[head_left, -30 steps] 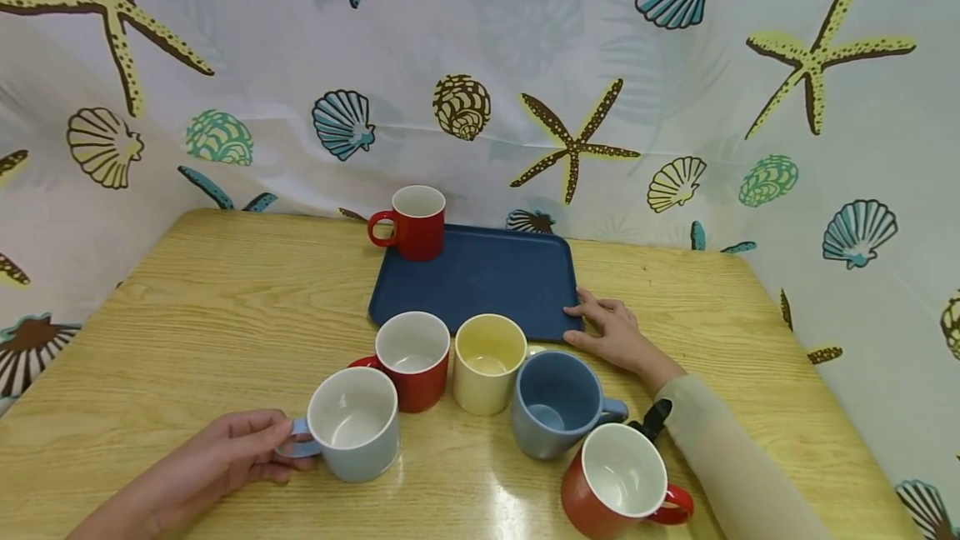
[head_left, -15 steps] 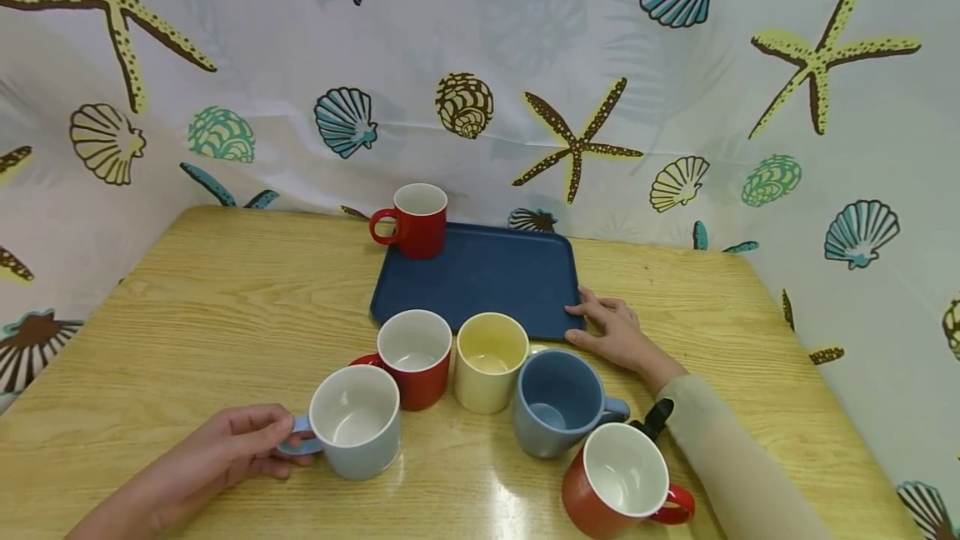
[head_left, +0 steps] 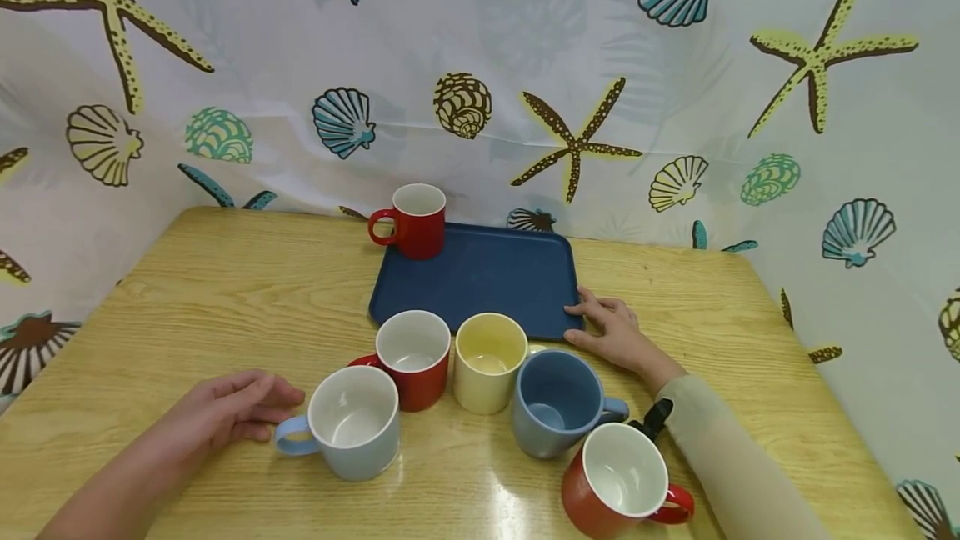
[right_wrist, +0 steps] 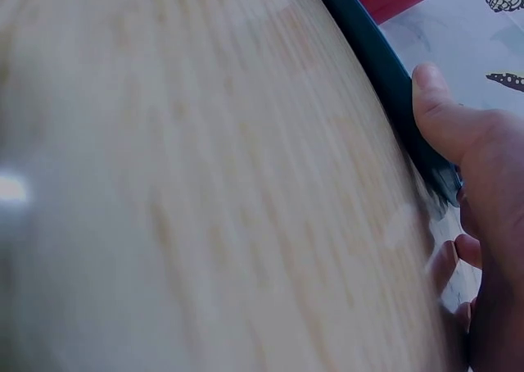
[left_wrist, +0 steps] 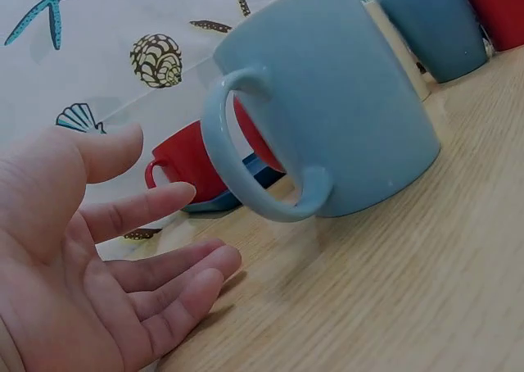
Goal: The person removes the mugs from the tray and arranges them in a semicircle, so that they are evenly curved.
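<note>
My left hand (head_left: 225,417) has its fingers extended, just left of the handle of a light blue mug (head_left: 358,432) with a white inside. The left wrist view shows a gap between my fingertips (left_wrist: 221,261) and that light blue mug's handle (left_wrist: 233,155). My right hand (head_left: 611,330) rests at the near right corner of a dark blue tray (head_left: 487,277); in the right wrist view its thumb (right_wrist: 438,114) lies against the tray's edge (right_wrist: 372,56). A red mug (head_left: 422,227) stands upright at the tray's far left corner.
Before the tray stand a red mug (head_left: 418,377), a yellow mug (head_left: 480,386) and a blue mug (head_left: 543,432). Another red mug (head_left: 600,494) is near my right sleeve (head_left: 731,457). A patterned cloth (head_left: 480,40) hangs behind the wooden table (head_left: 247,298).
My left hand has let go of the light blue mug's handle and drawn back slightly to the left, its fingers opening. The mug stays where it was. My right hand has not moved.
</note>
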A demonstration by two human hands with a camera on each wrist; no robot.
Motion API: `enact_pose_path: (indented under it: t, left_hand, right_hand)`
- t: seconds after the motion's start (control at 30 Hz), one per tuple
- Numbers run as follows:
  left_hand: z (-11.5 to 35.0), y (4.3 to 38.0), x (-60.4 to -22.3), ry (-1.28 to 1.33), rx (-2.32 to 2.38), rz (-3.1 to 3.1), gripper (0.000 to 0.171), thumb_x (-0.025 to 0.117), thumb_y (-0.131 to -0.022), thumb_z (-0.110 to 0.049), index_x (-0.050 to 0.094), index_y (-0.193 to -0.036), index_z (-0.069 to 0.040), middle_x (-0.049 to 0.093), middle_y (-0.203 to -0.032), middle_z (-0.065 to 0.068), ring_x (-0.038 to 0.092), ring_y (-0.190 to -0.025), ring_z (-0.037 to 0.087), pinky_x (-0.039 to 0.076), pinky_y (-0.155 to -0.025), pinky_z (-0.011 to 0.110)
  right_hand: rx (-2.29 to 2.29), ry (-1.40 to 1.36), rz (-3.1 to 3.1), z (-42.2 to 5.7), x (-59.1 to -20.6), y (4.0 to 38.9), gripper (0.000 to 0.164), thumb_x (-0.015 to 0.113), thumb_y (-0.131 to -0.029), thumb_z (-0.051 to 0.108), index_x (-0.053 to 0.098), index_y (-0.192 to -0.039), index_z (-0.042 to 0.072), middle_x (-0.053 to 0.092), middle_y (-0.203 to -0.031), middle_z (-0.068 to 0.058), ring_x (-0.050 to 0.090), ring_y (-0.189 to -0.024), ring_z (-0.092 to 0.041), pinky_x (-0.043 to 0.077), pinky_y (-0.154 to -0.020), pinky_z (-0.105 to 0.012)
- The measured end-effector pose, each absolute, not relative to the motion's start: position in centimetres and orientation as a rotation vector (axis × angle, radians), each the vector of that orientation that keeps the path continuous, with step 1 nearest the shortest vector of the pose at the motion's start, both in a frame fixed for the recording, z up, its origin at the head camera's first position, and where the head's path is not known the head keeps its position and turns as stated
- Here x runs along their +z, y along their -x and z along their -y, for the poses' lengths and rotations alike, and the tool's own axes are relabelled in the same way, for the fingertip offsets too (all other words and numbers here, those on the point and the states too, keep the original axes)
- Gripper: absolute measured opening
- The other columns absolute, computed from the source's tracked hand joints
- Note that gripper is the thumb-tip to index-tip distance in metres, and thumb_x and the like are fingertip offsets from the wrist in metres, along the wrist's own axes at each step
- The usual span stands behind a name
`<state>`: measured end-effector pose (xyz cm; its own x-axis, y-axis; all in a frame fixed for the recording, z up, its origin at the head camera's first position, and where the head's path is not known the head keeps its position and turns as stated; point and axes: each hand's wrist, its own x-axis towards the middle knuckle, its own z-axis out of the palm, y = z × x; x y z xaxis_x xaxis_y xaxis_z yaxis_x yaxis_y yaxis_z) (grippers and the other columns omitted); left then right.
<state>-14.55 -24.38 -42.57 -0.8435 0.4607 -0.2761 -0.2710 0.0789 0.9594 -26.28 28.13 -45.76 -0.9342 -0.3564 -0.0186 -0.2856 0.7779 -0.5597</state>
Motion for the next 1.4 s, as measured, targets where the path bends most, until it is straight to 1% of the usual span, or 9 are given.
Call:
enact_pose_path:
  t: [0.2, 0.33, 0.5, 0.63, 0.97, 1.13, 1.27, 1.4]
  left_hand:
    - [23.7, 16.7, -42.2, -0.158, 1.806, -1.901, 0.043, 0.043, -0.099, -0.033, 0.058, -0.115, 0.004, 0.063, -0.114, 0.008, 0.061, -0.101, 0.021, 0.050, -0.083, 0.032]
    - [23.3, 18.4, -42.0, -0.160, 1.768, -1.949, 0.044, 0.046, -0.098, -0.035, 0.057, -0.115, 0.003, 0.063, -0.114, 0.010, 0.062, -0.101, 0.022, 0.051, -0.082, 0.032]
    - [22.6, 19.9, -41.6, -0.174, 1.721, -2.029, 0.051, 0.048, -0.097, -0.039, 0.051, -0.121, 0.006, 0.058, -0.122, 0.016, 0.060, -0.104, 0.022, 0.050, -0.084, 0.032]
    - [21.9, 20.5, -41.6, -0.198, 1.714, -2.056, 0.056, 0.047, -0.096, -0.039, 0.045, -0.126, 0.009, 0.053, -0.126, 0.021, 0.058, -0.108, 0.025, 0.049, -0.087, 0.032]
    - [20.5, 22.8, -41.9, -0.317, 1.684, -2.041, 0.052, 0.048, -0.097, -0.036, 0.046, -0.126, 0.007, 0.051, -0.128, 0.023, 0.057, -0.110, 0.027, 0.048, -0.088, 0.034]
    - [20.6, 24.1, -42.0, -0.332, 1.656, -2.046, 0.053, 0.045, -0.097, -0.041, 0.049, -0.125, 0.003, 0.051, -0.129, 0.021, 0.055, -0.113, 0.028, 0.048, -0.089, 0.035]
    - [20.7, 25.3, -42.1, -0.360, 1.636, -2.044, 0.055, 0.042, -0.097, -0.043, 0.048, -0.126, 0.003, 0.050, -0.130, 0.022, 0.054, -0.115, 0.029, 0.047, -0.090, 0.036]
    - [20.5, 26.3, -41.7, -0.345, 1.613, -2.071, 0.057, 0.043, -0.097, -0.044, 0.048, -0.127, 0.003, 0.051, -0.129, 0.021, 0.055, -0.114, 0.028, 0.047, -0.091, 0.036]
  right_hand:
    - [-0.870, 0.520, -2.847, -28.3, -45.9, 26.3, 0.058, 0.057, -0.086, 0.052, 0.052, -0.134, 0.019, 0.015, -0.154, -0.003, 0.019, -0.131, -0.032, 0.007, -0.104, -0.058]
    - [-0.879, 0.520, -2.843, -28.3, -45.8, 26.2, 0.057, 0.058, -0.087, 0.051, 0.052, -0.134, 0.019, 0.014, -0.154, -0.004, 0.019, -0.131, -0.032, 0.008, -0.103, -0.058]
    - [-0.886, 0.520, -2.843, -28.5, -45.8, 26.3, 0.057, 0.058, -0.087, 0.051, 0.052, -0.134, 0.019, 0.014, -0.154, -0.003, 0.020, -0.130, -0.032, 0.009, -0.103, -0.057]
    - [-0.885, 0.530, -2.851, -28.6, -45.8, 26.4, 0.058, 0.057, -0.087, 0.052, 0.052, -0.134, 0.019, 0.014, -0.154, -0.003, 0.020, -0.130, -0.032, 0.009, -0.103, -0.057]
    - [-0.889, 0.535, -2.845, -28.5, -45.7, 26.3, 0.057, 0.058, -0.087, 0.049, 0.052, -0.134, 0.019, 0.014, -0.154, -0.004, 0.019, -0.130, -0.033, 0.007, -0.103, -0.058]
    - [-0.879, 0.537, -2.839, -28.3, -45.7, 26.3, 0.059, 0.057, -0.087, 0.052, 0.051, -0.135, 0.019, 0.013, -0.155, -0.004, 0.018, -0.131, -0.032, 0.008, -0.103, -0.058]
    - [-0.887, 0.531, -2.837, -28.2, -45.6, 26.3, 0.058, 0.058, -0.087, 0.051, 0.051, -0.134, 0.019, 0.014, -0.155, -0.003, 0.019, -0.131, -0.031, 0.008, -0.103, -0.058]
    - [-0.885, 0.535, -2.836, -28.2, -45.6, 26.4, 0.057, 0.058, -0.087, 0.049, 0.051, -0.134, 0.018, 0.014, -0.154, -0.004, 0.019, -0.131, -0.032, 0.007, -0.103, -0.058]
